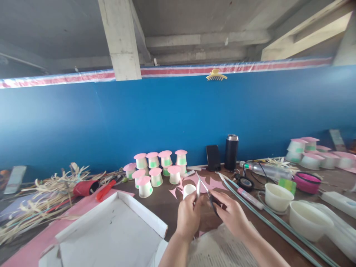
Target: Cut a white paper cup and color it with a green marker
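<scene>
My left hand (189,218) is closed around a small white paper cup (189,190), which shows above the fingers. In my right hand (229,209) is a pair of scissors (213,204), with dark handles and its blades parted and pointing up and away, beside the cup. The two hands are close together, and my left fingertips hide part of the cup's far side. Behind them lie cut scraps of pink paper (219,182). Several upturned white cups topped with pink discs (145,180) stand to the left, some stacked in two layers.
An open white box (111,230) lies at front left, near pale strips (55,191) and a red tool (105,191). A phone (213,157) and black bottle (231,152) stand at the blue partition (178,111). Bowls (279,198) and long tubes (278,226) are on the right.
</scene>
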The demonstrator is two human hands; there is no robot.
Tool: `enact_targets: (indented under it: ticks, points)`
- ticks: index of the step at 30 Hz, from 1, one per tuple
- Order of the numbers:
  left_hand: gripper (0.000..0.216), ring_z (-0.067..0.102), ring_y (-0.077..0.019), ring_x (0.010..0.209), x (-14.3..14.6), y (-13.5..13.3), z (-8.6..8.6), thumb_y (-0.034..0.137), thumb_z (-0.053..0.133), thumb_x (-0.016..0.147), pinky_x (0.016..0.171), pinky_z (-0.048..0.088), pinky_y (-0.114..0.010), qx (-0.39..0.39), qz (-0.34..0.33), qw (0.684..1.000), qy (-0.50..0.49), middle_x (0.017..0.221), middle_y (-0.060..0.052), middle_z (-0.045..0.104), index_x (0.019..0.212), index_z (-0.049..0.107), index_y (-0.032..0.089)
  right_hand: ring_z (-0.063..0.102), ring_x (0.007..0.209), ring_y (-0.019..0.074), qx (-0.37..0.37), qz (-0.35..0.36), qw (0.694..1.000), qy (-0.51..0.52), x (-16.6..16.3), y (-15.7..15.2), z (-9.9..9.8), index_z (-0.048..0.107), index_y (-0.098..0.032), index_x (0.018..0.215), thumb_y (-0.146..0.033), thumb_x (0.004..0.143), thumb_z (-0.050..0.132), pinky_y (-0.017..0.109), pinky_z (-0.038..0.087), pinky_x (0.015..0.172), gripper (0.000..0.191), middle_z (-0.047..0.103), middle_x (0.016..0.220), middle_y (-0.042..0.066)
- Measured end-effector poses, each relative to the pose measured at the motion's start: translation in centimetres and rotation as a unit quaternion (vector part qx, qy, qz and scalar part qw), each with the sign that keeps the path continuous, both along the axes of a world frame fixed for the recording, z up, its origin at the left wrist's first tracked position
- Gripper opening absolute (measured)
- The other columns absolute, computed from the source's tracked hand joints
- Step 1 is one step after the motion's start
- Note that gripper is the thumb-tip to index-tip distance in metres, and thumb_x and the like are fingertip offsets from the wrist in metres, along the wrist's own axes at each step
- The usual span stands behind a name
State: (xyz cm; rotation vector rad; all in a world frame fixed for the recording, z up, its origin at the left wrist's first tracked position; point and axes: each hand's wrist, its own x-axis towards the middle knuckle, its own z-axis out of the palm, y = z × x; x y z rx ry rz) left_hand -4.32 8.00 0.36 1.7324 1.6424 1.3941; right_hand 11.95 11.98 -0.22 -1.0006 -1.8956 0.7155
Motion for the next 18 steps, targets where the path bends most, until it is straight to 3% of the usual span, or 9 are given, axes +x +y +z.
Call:
enact_targets:
  ticks: [5,18]
  points:
    - [0.034,0.058,-0.0151,0.066,0.24,-0.04,0.23,0.039,0.041,0.094,0.062,0.037,-0.023,-0.016,-0.017,0.999,-0.043,0.070,-0.001,0.066,0.073,0.061,0.020,0.064,0.099,0.0213,-0.002,0.010,1.000,-0.007,-0.10,-0.18,0.29,0.062,-0.026,0.125,-0.026,0.085,0.052,0.031,0.050,0.084,0.041,0.069,0.099,0.004]
    - [0.039,0.062,-0.0167,0.069,0.24,-0.17,0.35,0.040,0.039,0.095,0.066,0.040,-0.024,-0.027,-0.041,0.997,-0.058,0.075,-0.002,0.071,0.074,0.065,0.021,0.065,0.102,0.0228,0.005,0.015,1.000,0.019,-0.23,-0.38,0.76,0.065,-0.027,0.122,-0.020,0.082,0.053,0.032,0.051,0.086,0.043,0.071,0.107,0.005]
